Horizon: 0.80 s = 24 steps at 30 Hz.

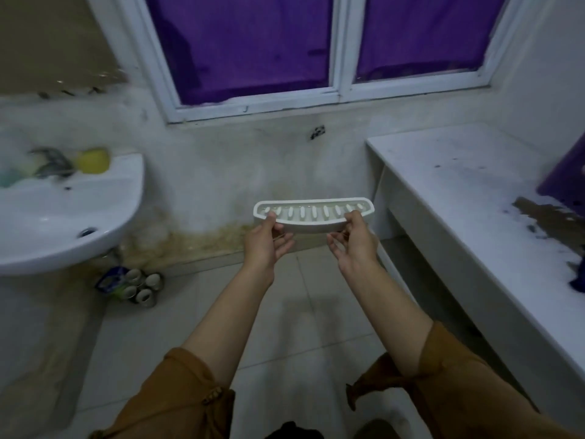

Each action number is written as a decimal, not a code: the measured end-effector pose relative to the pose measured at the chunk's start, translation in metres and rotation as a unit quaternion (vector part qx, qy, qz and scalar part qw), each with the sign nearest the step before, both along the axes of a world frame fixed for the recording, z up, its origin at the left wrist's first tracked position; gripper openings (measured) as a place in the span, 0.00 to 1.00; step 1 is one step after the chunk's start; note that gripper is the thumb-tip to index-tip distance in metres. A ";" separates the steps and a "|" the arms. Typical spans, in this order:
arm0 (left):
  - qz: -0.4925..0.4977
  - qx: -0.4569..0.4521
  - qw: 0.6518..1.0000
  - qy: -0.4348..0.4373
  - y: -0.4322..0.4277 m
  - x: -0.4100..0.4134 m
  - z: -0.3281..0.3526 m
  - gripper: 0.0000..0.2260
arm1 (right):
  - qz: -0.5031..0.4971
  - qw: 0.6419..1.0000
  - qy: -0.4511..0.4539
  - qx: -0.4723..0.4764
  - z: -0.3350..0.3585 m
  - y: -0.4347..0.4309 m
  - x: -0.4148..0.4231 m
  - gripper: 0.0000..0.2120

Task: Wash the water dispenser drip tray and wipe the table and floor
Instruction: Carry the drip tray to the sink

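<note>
The drip tray (313, 213) is white with a row of oval slots. Purple curtains (240, 42) cover the white-framed window (342, 58), and the sleeves (177, 403) are mustard brown. The white tabletop (443, 191) bears a brown patch (538, 210) by its right edge.

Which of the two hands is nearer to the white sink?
Left. The left hand holds the drip tray end facing the sink; the right hand holds the far end, beside the counter.
</note>
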State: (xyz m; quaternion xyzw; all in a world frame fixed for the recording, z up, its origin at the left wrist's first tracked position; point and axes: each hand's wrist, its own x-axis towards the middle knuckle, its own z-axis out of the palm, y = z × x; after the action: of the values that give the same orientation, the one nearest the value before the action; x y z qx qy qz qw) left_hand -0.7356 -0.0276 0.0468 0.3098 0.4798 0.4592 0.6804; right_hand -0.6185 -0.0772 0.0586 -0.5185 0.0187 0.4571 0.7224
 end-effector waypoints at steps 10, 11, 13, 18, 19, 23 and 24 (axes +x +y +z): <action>0.074 -0.007 0.997 0.015 -0.020 -0.174 -0.004 0.17 | 0.093 0.996 0.001 -0.016 -0.014 0.006 -0.162 0.02; 0.084 -0.008 0.996 0.014 -0.020 -0.186 -0.005 0.16 | 0.102 0.995 -0.003 -0.018 -0.013 0.008 -0.174 0.02; 0.101 -0.009 0.995 0.008 -0.019 -0.209 -0.006 0.16 | 0.119 0.993 -0.006 -0.020 -0.014 0.015 -0.197 0.02; 0.154 -0.013 0.988 -0.006 -0.001 -0.261 -0.009 0.17 | 0.172 0.985 -0.005 -0.023 -0.014 0.043 -0.247 0.03; 0.158 -0.014 0.987 -0.007 0.003 -0.266 -0.009 0.17 | 0.176 0.984 -0.005 -0.020 -0.013 0.047 -0.252 0.03; 0.183 -0.019 0.983 -0.018 0.034 -0.302 -0.008 0.17 | 0.205 0.979 0.000 -0.015 -0.014 0.085 -0.287 0.09; 0.190 -0.022 0.981 -0.016 0.044 -0.311 -0.008 0.17 | 0.209 0.978 0.004 -0.016 -0.013 0.095 -0.296 0.10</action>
State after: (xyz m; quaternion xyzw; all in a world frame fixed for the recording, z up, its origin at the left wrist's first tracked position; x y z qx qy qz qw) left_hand -1.0468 0.0165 0.0391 0.1903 0.5287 0.5744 0.5952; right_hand -0.9145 0.0177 0.0456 -0.5211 -0.0802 0.5996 0.6021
